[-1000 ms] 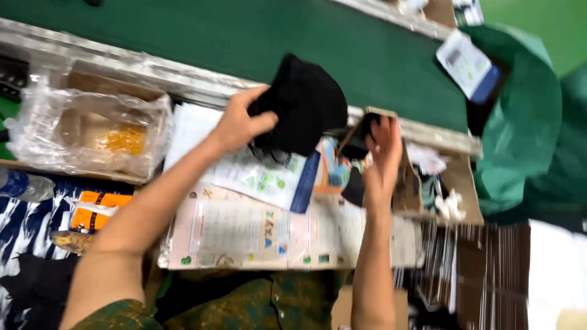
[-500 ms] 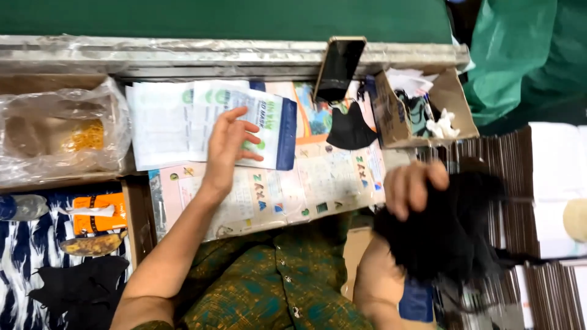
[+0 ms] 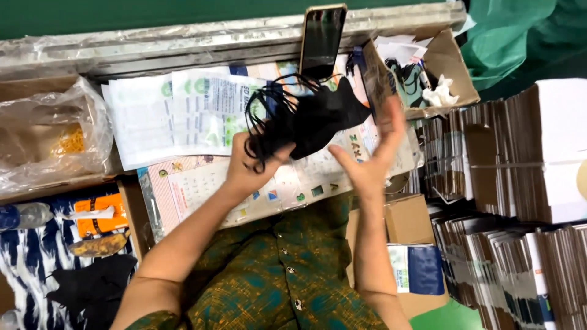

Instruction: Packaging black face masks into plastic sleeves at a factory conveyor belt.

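My left hand grips a bunch of black face masks by their ear loops, holding them above the work surface. My right hand is open, palm turned toward the masks, its fingers spread just beside their right edge. Under the hands lie printed plastic pouches and a colourful printed sheet. A dark smartphone leans upright behind the masks.
A small cardboard box with odds and ends stands at the upper right. Tall stacks of flat cartons fill the right side. A crumpled clear plastic bag sits in a box at left. More black masks lie at lower left.
The black masks were low at my right side in my right hand; now they are up over the printed sheet in my left hand. My right hand has let go and opened.
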